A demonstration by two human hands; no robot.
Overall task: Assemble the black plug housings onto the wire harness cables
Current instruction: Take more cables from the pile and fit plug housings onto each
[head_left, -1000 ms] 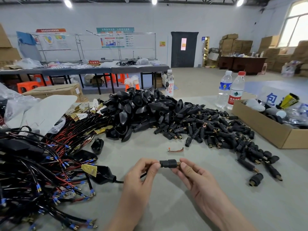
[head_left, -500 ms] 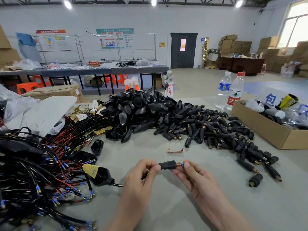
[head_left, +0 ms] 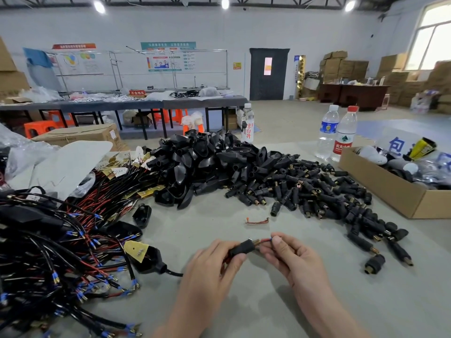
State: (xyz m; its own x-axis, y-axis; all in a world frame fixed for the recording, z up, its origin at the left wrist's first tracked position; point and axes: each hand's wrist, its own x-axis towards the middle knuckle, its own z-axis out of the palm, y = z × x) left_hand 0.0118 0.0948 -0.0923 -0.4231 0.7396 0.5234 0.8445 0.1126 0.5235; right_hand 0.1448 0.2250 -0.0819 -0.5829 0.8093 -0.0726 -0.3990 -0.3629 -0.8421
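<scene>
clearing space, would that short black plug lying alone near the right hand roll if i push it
Probably: the short plug looks round and lies on its side on the table, so it may roll. Small moulded plastic, so likely light and stiff.

Bare left hand point(head_left: 211, 263) and bare right hand point(head_left: 291, 258), short nails point(head_left: 276, 241).

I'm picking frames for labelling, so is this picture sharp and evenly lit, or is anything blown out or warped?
Head view: window at upper right blown out, ceiling lamps glare, wide-angle lens bows the roof beams; left hand, right hand, wire and black plug housing look reasonably sharp.
</scene>
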